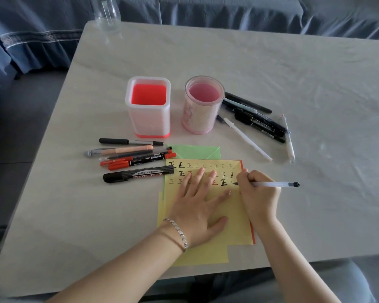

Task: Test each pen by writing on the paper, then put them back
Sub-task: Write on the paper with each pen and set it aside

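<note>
Left hand (197,204) lies flat, fingers straight, pinning paper (234,228) at the desk's (271,73) six o'clock — right hand (257,193) grips a pen (274,184), tip on the third row. Testing step, probably; next, a clean lift toward the cup (200,114) at twelve o'clock.

The left hand (197,206) hides several characters on the yellow paper (234,217). The right hand (256,193) has its grip over the front of the clear pen (274,184). A green sheet (195,152) and a red sheet (252,232) show only edges from beneath the paper. The top edge cuts off the far-left glass bottle (106,14). Print on the dark pens (256,121) at the right is too small to read.
</note>
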### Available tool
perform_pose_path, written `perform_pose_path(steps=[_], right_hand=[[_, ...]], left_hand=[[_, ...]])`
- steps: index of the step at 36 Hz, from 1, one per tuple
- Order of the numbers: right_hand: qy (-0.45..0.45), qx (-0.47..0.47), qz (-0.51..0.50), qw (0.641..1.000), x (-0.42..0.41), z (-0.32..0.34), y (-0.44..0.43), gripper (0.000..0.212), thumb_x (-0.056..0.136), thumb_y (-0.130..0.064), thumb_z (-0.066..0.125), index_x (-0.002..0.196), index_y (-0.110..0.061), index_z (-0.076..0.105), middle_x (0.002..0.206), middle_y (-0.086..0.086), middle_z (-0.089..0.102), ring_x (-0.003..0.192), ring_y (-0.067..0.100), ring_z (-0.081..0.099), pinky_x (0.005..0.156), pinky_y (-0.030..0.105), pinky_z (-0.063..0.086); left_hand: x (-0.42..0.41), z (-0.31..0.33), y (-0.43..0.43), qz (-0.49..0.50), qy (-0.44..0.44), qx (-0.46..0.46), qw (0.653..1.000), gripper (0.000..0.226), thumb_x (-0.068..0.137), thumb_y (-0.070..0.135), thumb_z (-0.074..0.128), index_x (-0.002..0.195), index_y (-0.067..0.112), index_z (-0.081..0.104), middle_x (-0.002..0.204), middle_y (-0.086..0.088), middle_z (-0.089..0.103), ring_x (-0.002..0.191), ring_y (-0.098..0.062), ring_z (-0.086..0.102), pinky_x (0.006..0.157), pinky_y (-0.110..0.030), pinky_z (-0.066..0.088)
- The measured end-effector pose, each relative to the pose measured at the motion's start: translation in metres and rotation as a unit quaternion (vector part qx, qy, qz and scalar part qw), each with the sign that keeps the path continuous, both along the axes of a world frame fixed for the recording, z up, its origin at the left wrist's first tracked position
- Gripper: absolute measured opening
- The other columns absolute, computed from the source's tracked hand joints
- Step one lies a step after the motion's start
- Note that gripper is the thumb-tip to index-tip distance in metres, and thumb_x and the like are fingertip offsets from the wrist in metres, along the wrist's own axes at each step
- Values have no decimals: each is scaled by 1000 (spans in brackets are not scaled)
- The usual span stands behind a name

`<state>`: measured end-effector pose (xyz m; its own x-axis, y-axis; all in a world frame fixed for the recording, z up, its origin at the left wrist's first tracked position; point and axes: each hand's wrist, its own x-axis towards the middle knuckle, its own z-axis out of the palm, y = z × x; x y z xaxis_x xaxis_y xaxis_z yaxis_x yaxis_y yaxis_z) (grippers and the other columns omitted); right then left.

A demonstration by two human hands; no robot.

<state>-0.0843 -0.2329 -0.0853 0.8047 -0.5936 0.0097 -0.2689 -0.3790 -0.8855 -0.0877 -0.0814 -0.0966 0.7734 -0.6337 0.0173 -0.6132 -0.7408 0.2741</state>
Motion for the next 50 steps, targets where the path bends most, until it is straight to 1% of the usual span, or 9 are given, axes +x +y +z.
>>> perform_pose_path(steps=[5,16,23,31,35,41,46,48,50], right_hand=[[-9,-25,-7,1000,-1,1,-2,41,83,-8,59,54,12,39,52,30,44,50,18,31,47,28,24],[-10,-40,-57,997,-4,-1,-18,44,84,-9,57,49,3,33,42,-1,29,46,10,26,43,21,21],[-67,61,-36,995,-19,16,-18,22,86,-19,62,67,-15,51,52,-3,56,44,2,51,45,8,38],[-49,32,65,996,-32,19,-27,21,83,-3,65,84,-24,63,79,-9,66,69,-1,61,62,8,46],[-52,149,65,985,-28,29,-28,33,85,14,51,97,-14,62,84,-3,68,71,4,67,68,13,52],[-53,313,27,948,-32,54,-33,31,89,9,45,101,-11,65,99,1,64,67,12,63,61,24,54],[-28,137,-9,990,-50,69,-57,28,86,7,52,94,-14,67,80,-3,64,54,2,55,50,16,45],[-33,88,-27,995,-62,73,-72,28,85,7,53,87,-18,65,83,-3,65,54,1,57,47,15,45],[-27,47,-50,997,-79,76,-90,30,86,4,55,84,-25,60,87,-2,66,54,2,60,47,15,45]], left_hand=[[0,1,1,-4,5,9,1000,55,81,56,34,128,34,50,144,-14,37,135,-39,27,106,-49,9],[0,-2,1,-1,-5,13,1000,53,80,57,35,126,37,50,142,-13,40,133,-37,31,105,-50,12],[0,-3,2,-1,-7,16,1000,54,80,56,36,128,36,47,144,-13,38,134,-37,30,104,-49,13],[0,-3,3,-10,-3,22,1000,55,80,56,38,130,34,42,144,-13,38,134,-37,29,105,-50,12],[1,-1,3,-16,2,28,999,53,82,55,37,129,32,44,143,-13,39,134,-38,30,104,-50,14],[1,1,3,-11,13,47,999,50,81,53,37,126,31,45,139,-15,44,130,-39,36,102,-51,18],[2,2,-7,-14,31,66,997,52,75,51,38,112,24,63,125,-23,55,118,-47,47,98,-63,33],[-2,13,-16,0,14,72,997,56,79,53,34,114,20,63,129,-29,48,122,-49,41,103,-60,25],[-6,24,-27,12,10,145,989,58,90,54,26,136,21,39,147,-31,17,136,-47,11,110,-55,3]])
